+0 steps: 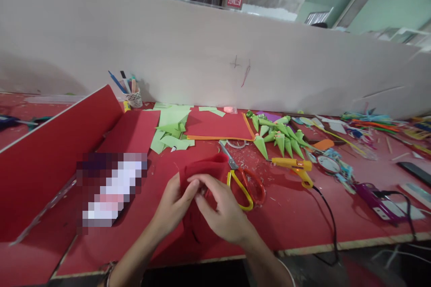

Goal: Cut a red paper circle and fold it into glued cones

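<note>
A piece of red paper [207,166], curved and folded over, is held above the red table near its front edge. My left hand [173,204] grips its left side, thumb pointing inward. From the right, my right hand [224,208] bends its fingers over the paper, and the fingertips of both hands meet at its middle. Part of the paper is hidden behind the fingers. Close to my right hand lie scissors [240,181] with one yellow and one red handle, their blades pointing away from me.
A yellow glue gun [292,165] with a black cord lies to the right, before several green paper cones [279,136]. Green paper pieces [171,132] and red sheets [218,124] lie behind my hands. A pen cup [134,97], a red board [63,157] and a purple power strip [380,202] stand around.
</note>
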Action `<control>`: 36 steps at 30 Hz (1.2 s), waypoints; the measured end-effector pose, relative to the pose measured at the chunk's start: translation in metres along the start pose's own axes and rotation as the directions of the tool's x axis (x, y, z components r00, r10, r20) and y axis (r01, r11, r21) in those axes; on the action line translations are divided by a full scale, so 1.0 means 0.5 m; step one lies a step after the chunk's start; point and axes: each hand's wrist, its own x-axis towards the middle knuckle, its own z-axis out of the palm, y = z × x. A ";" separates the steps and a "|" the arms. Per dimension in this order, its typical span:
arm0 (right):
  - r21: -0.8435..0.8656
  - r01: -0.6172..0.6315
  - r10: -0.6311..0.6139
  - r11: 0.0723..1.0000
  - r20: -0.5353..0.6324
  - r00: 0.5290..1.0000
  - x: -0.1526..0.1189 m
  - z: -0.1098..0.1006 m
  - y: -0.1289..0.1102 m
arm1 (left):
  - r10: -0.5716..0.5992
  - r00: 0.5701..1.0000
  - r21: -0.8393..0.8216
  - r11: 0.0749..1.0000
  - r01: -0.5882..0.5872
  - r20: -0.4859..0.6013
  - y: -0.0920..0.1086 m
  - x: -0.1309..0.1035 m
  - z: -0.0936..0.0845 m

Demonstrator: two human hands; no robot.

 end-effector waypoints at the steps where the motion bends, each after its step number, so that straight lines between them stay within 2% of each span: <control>1: 0.006 0.018 -0.018 1.000 0.014 1.000 0.001 -0.001 0.001 | -0.020 1.000 -0.023 1.000 0.020 -0.005 0.000 0.003 0.001; 5: 0.046 0.014 -0.015 0.999 0.008 1.000 0.001 -0.008 0.009 | -0.099 0.995 -0.045 0.994 0.097 -0.027 0.003 0.008 0.000; 8: 0.038 0.024 -0.019 0.999 -0.125 0.992 -0.002 -0.022 0.016 | -0.205 0.976 0.018 0.978 0.207 -0.067 0.006 0.008 -0.008; 11: -0.128 0.058 -0.089 0.990 -0.250 0.964 -0.004 -0.041 0.020 | -0.341 0.920 0.103 0.925 0.365 -0.194 0.003 0.007 -0.021; 14: -0.296 0.017 -0.074 0.955 -0.181 0.981 -0.004 -0.053 0.025 | -0.425 0.868 0.128 0.875 0.466 -0.258 -0.005 0.005 -0.034; 17: -0.278 -0.037 0.011 0.960 -0.092 0.996 -0.001 -0.054 0.036 | -0.474 0.855 0.120 0.855 0.504 -0.211 -0.013 0.003 -0.042; 24: -0.111 -0.094 0.079 0.989 -0.127 0.989 0.007 -0.061 0.071 | -0.502 0.840 0.153 0.832 0.534 -0.205 -0.031 0.002 -0.058; 28: 0.156 -0.207 0.227 0.966 -0.121 0.966 -0.002 -0.059 0.099 | -0.455 0.863 0.174 0.852 0.494 -0.219 -0.029 0.001 -0.066; 31: 0.400 -0.298 0.357 0.867 -0.079 0.931 -0.015 -0.054 0.120 | -0.423 0.874 0.202 0.859 0.471 -0.238 -0.021 0.000 -0.072; 34: 0.643 -0.320 0.442 0.696 -0.032 0.897 -0.034 -0.059 0.133 | -0.408 0.865 0.208 0.856 0.473 -0.291 -0.017 -0.002 -0.079; 36: 0.693 -0.353 0.497 0.628 -0.008 0.868 -0.048 -0.071 0.137 | -0.404 0.855 0.199 0.855 0.480 -0.324 -0.021 -0.004 -0.085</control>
